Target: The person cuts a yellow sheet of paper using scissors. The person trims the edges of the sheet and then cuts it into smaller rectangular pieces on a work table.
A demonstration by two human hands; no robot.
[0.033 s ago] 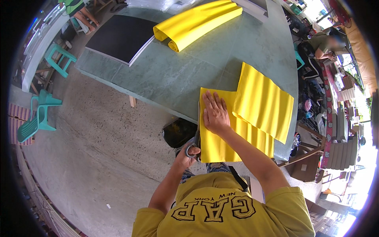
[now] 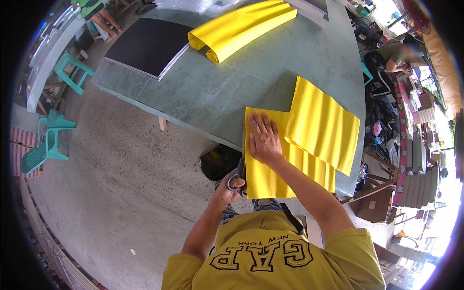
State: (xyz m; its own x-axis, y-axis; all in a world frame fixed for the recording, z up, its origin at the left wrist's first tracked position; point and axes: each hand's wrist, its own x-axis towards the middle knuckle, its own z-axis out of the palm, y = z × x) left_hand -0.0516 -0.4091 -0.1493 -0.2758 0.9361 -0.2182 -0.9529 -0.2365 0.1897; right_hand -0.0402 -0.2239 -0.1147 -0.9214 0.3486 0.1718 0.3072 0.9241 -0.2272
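My left hand (image 2: 228, 190) grips a pair of scissors (image 2: 232, 182) by dark ring handles, at the left edge of a yellow sheet (image 2: 270, 176). The blades run along that edge and are partly hidden. Flat on the same sheet, near its far left corner, lies my right hand (image 2: 265, 142), fingers stretched out and holding nothing. A second yellow piece (image 2: 324, 123), wavy and turned at an angle, overlaps the sheet's right part. Both rest at the near end of a grey-green table (image 2: 203, 104), and the first sheet reaches past its near edge.
A yellow roll of material (image 2: 241, 29) and a stack with a black top (image 2: 147, 46) lie farther back on the table. Green plastic stools (image 2: 72, 72) and a chair (image 2: 48, 145) stand at left. A seated person (image 2: 398, 58) is at right, beside stacked goods. A dark container (image 2: 220, 162) sits below the table edge.
My left hand and the scissors have shifted very slightly forward along the sheet's left edge. My right hand stays in place.
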